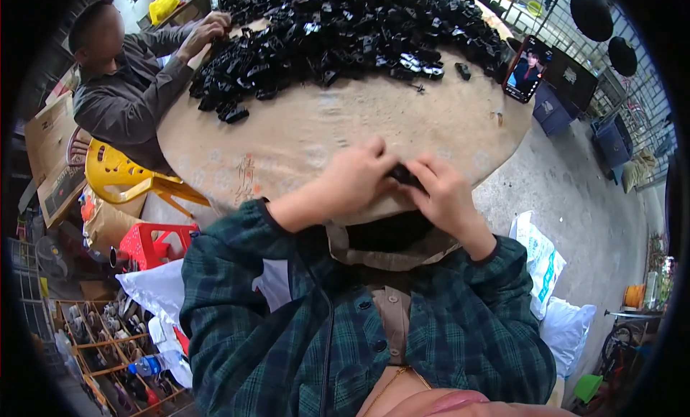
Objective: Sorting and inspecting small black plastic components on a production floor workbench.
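Observation:
My left hand (pixel 356 174) and my right hand (pixel 444 200) meet over the near edge of the table. Both are closed on a small black part (pixel 404 175); its glossy surface shows between the fingertips, and the rest is covered. Just below my hands, a beige bag (pixel 345 255) with a dark inside sits open against my lap. Beyond, a wide heap of black plastic parts (pixel 352 43) covers the far side of the table. One loose black part (pixel 462 71) lies apart at the heap's right end.
A pale cloth covers the round table (pixel 287 140). A phone (pixel 527 68) stands at its right edge. Across to the left, another person (pixel 129 94) handles parts at the heap. A yellow chair (pixel 118 173), a red stool (pixel 147 246) and white sacks (pixel 564 331) stand around.

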`<act>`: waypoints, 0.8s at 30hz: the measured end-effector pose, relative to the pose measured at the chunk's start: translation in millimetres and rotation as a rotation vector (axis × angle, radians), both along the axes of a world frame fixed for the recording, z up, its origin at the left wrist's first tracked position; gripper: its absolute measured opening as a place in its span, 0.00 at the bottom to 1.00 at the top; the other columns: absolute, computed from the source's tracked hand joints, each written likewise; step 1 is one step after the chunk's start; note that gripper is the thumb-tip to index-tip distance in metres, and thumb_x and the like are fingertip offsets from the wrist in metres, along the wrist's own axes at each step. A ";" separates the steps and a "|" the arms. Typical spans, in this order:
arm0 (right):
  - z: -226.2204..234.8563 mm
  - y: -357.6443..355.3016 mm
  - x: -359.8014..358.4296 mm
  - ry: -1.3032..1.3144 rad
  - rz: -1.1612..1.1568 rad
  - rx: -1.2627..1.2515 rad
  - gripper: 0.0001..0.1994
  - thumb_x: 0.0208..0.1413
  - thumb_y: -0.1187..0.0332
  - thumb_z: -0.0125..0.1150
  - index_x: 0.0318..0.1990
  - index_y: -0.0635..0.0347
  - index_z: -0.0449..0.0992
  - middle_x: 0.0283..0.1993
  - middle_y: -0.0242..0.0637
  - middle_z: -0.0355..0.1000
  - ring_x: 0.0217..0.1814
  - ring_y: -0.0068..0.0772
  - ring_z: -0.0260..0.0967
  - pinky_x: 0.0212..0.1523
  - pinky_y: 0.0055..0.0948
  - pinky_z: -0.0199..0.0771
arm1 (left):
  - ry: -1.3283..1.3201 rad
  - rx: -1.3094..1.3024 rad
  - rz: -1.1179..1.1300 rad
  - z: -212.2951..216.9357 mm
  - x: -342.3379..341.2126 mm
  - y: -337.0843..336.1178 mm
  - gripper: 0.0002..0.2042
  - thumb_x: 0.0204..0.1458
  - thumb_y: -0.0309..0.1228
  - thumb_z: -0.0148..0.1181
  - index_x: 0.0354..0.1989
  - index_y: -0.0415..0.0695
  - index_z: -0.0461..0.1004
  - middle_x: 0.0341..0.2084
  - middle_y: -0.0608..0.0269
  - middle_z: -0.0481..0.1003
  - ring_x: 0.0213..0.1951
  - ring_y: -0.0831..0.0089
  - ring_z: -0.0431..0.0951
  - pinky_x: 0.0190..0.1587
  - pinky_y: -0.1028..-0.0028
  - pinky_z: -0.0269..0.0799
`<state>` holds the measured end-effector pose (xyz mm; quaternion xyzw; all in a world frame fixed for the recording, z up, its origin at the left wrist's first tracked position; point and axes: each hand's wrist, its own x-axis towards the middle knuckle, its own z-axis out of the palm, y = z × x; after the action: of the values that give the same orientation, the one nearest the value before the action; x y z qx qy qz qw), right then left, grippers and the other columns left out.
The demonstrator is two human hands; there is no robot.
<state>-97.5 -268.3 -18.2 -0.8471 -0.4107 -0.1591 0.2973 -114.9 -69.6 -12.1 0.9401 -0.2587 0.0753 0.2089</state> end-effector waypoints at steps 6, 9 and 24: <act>-16.1 -38.2 -40.1 0.020 0.052 0.134 0.23 0.35 0.73 0.67 0.44 0.63 0.70 0.42 0.44 0.68 0.42 0.46 0.69 0.40 0.34 0.72 | -0.167 0.086 -0.292 -9.1 -23.5 -32.5 0.15 0.41 0.33 0.56 0.39 0.42 0.68 0.33 0.57 0.66 0.33 0.61 0.71 0.32 0.67 0.72; -41.3 -55.0 -43.8 0.051 0.018 0.090 0.21 0.38 0.75 0.63 0.45 0.62 0.69 0.47 0.46 0.66 0.43 0.47 0.69 0.40 0.34 0.72 | -0.366 0.226 -0.395 -14.5 -29.5 -48.9 0.14 0.41 0.32 0.51 0.37 0.40 0.68 0.35 0.59 0.67 0.34 0.69 0.70 0.31 0.71 0.69; 67.9 -25.8 197.9 0.199 -0.089 0.402 0.12 0.55 0.70 0.52 0.45 0.65 0.71 0.40 0.34 0.72 0.41 0.21 0.67 0.42 0.19 0.66 | 0.016 -0.075 -0.621 -0.1 25.4 -31.3 0.37 0.35 0.46 0.63 0.56 0.43 0.59 0.55 0.44 0.56 0.59 0.47 0.52 0.59 0.53 0.47</act>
<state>100.4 -294.1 49.7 -0.7996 -0.3016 -0.1666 0.4919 -89.5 -100.9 -12.2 0.8083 -0.5288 0.0102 0.2586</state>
